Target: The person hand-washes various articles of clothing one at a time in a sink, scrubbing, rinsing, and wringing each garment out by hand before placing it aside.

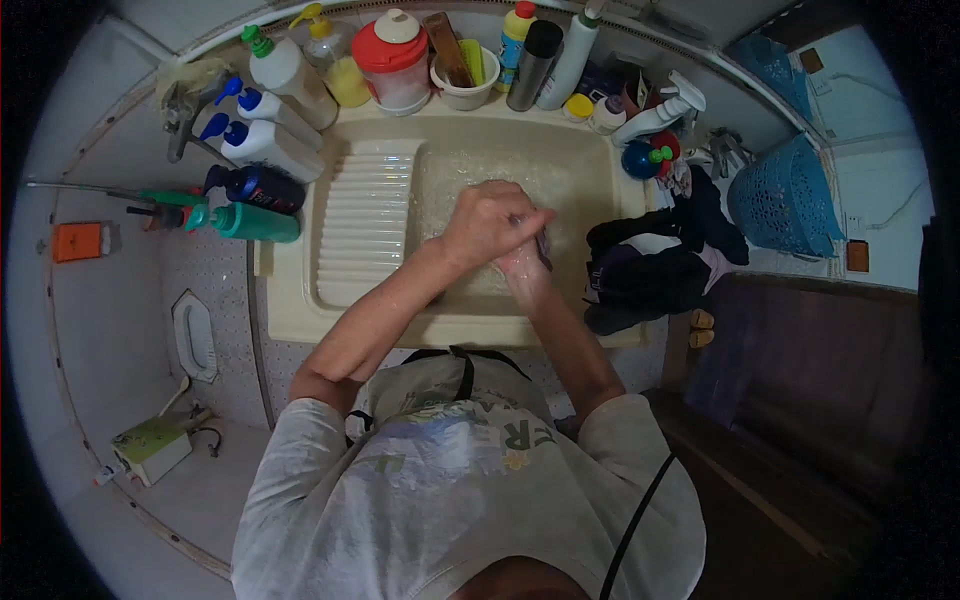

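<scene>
Dark cloth (544,250), small, above the sink basin (588,200), beside the right hand (518,264), partly covered by the left hand (488,222). Long axis seemingly near-far, lower end pointing bodyward; likely to slip if wet and loosely held. Left fingers curled, thumb out; right fingers hidden, cannot tell. Beyond, crowded bottles (571,60), easily toppled by a bump.

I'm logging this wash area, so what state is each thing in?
Sink: water in it
Dark clothes: heaped at its edge
Left hand: fingers curled, over the right
Right hand: mostly hidden
White bowl: holding small items
Red-topped container: closed
Yellow pump bottle: partly full
</scene>
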Demonstrator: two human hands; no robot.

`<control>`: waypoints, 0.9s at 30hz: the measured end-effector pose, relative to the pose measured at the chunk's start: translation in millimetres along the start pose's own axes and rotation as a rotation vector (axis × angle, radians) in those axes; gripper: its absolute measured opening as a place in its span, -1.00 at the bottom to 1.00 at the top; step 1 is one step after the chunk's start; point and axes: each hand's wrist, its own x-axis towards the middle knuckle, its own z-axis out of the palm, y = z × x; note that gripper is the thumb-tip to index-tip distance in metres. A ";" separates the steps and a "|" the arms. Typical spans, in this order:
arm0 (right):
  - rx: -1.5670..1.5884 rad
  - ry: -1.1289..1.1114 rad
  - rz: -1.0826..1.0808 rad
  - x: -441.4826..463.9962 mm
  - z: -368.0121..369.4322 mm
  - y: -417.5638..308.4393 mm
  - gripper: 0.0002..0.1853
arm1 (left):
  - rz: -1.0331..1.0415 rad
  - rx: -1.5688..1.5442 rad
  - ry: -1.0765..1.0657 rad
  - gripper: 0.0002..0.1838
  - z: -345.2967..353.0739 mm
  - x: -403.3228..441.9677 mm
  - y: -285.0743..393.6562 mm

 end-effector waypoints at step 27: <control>-0.657 0.172 0.426 11.9 3.9 -27.1 -0.88 | -0.492 -0.390 -0.638 -0.76 -3.1 -48.5 -36.1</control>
